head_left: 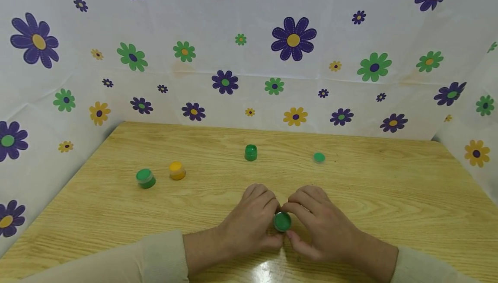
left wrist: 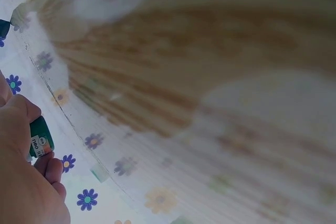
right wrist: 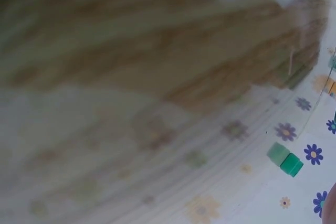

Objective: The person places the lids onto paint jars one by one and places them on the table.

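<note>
Near the front of the wooden table, a small green paint jar [head_left: 282,221] is between my two hands. My left hand [head_left: 250,220] grips it from the left, fingers behind and thumb in front. On the other side, my right hand [head_left: 324,227] pinches its rim between forefinger and thumb. The left wrist view shows the printed label on the jar [left wrist: 41,137] in the left hand [left wrist: 23,166]. Only a sliver of the right hand [right wrist: 329,208] appears in the right wrist view. Whether a clear lid covers this jar, I cannot tell.
Farther back stands a lidless green jar [head_left: 250,153], with a loose green-stained lid [head_left: 319,157] to its right. At the left are a lidded green jar [head_left: 145,179] and a lidded yellow jar [head_left: 177,170]. A flowered cloth [head_left: 241,58] hangs behind the table [head_left: 218,144].
</note>
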### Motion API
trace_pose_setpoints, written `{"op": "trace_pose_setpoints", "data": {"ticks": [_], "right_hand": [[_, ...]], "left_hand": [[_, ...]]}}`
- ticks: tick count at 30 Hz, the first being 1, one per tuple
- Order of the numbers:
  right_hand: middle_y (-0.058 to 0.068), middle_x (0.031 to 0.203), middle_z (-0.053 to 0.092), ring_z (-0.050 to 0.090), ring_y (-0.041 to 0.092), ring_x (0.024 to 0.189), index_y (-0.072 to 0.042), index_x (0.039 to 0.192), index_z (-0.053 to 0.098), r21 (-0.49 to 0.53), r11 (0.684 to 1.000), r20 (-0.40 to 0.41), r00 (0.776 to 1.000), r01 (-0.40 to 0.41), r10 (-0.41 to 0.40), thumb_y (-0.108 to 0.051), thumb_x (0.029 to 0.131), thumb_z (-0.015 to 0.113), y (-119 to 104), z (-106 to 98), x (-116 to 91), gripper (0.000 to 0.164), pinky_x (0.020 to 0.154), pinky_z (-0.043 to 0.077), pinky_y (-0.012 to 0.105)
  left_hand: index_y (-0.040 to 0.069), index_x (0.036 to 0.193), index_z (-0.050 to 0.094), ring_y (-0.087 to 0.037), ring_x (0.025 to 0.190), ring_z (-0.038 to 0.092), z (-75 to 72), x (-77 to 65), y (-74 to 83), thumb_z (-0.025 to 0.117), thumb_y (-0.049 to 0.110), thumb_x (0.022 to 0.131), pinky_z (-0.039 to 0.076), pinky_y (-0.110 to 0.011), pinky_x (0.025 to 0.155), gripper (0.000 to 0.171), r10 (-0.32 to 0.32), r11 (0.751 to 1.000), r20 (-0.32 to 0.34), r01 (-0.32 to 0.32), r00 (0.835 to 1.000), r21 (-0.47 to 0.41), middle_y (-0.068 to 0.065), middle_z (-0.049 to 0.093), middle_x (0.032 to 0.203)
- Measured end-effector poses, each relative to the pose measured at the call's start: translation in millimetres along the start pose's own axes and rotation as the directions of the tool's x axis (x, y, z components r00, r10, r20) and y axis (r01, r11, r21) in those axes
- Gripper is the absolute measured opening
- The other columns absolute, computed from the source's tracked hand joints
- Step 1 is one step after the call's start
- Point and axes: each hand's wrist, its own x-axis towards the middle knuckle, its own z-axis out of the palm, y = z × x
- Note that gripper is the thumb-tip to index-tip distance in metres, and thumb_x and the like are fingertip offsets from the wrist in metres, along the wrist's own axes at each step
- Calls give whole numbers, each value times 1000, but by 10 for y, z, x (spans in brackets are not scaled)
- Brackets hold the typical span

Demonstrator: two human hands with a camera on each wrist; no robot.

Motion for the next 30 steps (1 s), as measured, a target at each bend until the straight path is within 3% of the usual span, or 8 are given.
{"op": "trace_pose_setpoints", "data": {"ticks": [17, 30], "right_hand": [[-5, 97, 59, 50, 15, 94, -13, 98, 65, -27, 999, -13, 1000, -27, 26, -43, 92, 57, -5, 12, 3, 31, 88, 43, 34], [-3, 100, 59, 51, 16, 96, -11, 102, 66, -48, 998, 12, 999, -51, 51, -44, 90, 59, -10, -4, 1, 35, 90, 40, 35]], "left_hand": [[16, 82, 61, -11, 87, 49, -7, 0, 2, 79, 33, 66, 40, -27, 86, 30, -3, 1000, -4, 3, 1000, -4, 8, 59, 82], [15, 87, 64, -11, 88, 49, -25, 2, 1, 81, 37, 68, 41, -28, 87, 34, -7, 1000, 6, 7, 1000, 0, 8, 60, 85]]}}
